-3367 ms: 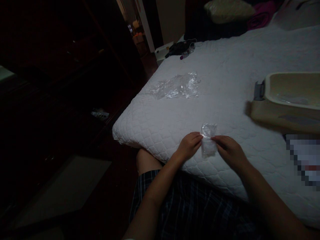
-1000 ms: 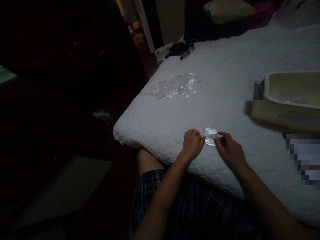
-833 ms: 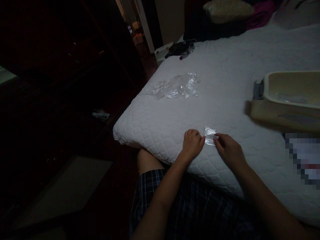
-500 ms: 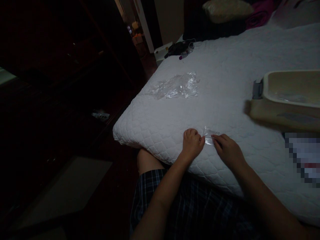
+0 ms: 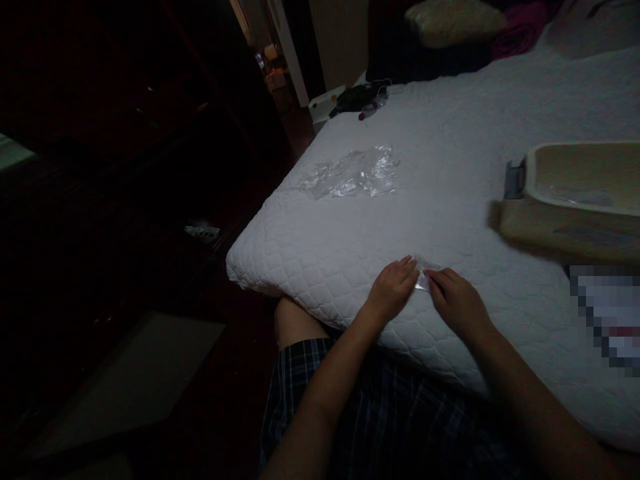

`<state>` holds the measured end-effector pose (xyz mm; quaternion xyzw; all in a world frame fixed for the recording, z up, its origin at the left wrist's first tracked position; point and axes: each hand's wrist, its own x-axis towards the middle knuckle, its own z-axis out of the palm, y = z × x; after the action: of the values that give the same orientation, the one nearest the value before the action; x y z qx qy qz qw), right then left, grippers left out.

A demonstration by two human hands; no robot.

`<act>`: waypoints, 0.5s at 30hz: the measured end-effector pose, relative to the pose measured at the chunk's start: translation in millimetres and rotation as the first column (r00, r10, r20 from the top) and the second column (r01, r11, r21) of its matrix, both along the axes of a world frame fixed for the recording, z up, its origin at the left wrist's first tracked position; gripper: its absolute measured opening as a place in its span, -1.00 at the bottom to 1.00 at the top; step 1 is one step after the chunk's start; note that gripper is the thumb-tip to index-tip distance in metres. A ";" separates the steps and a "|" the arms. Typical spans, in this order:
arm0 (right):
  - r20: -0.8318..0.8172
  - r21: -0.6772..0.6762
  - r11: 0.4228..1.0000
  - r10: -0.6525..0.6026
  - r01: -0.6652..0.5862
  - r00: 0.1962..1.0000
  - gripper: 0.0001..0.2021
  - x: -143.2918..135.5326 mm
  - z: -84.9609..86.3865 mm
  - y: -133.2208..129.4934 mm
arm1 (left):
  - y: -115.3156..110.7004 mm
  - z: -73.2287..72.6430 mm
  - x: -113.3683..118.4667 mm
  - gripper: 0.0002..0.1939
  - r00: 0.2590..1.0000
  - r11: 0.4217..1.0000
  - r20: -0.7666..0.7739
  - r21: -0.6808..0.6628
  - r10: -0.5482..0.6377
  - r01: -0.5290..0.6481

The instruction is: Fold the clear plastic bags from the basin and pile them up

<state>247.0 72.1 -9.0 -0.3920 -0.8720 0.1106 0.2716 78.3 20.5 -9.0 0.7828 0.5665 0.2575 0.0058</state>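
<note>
A small clear plastic bag lies at the near side of the white quilted bed, between my two hands. My left hand is closed on its left side, with the fingers reaching over the plastic and covering part of it. From the other side, my right hand pinches the bag between thumb and fingers. Both hands rest low against the bedding, fingertips close together. Farther off on the bed lies a crumpled sheet of clear plastic, touched by neither hand.
A beige plastic bin with a grey latch stands on the right, some clear plastic inside. A blurred-out flat item lies below it. A bottle, a pillow and a rolled magenta cloth are at the far end.
My left hand has shifted right and slightly forward, its fingers straightening over the bag and covering more of it. My right hand stays almost where it was.
</note>
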 end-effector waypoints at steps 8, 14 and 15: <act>-0.032 0.131 0.990 -0.053 0.057 0.998 -0.71 -0.3 -2.3 -2.0 | 4.5 -5.0 -1.3 -0.72 1.000 1.000 0.018 0.003 0.010 -0.010; -0.142 0.238 0.964 -0.087 0.119 0.986 -0.69 2.3 4.5 -8.0 | 3.6 -5.0 -1.4 -0.73 1.000 1.000 0.019 0.006 0.010 -0.011; -0.131 0.254 0.964 -0.040 0.073 0.991 -0.68 3.1 5.0 -9.1 | 3.5 -4.9 -1.4 -0.73 1.000 1.000 0.021 0.005 0.011 -0.011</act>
<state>250.0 63.0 -4.0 -0.3704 -0.8488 0.0126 0.3771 76.8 24.0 -13.9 0.7769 0.5700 0.2671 0.0082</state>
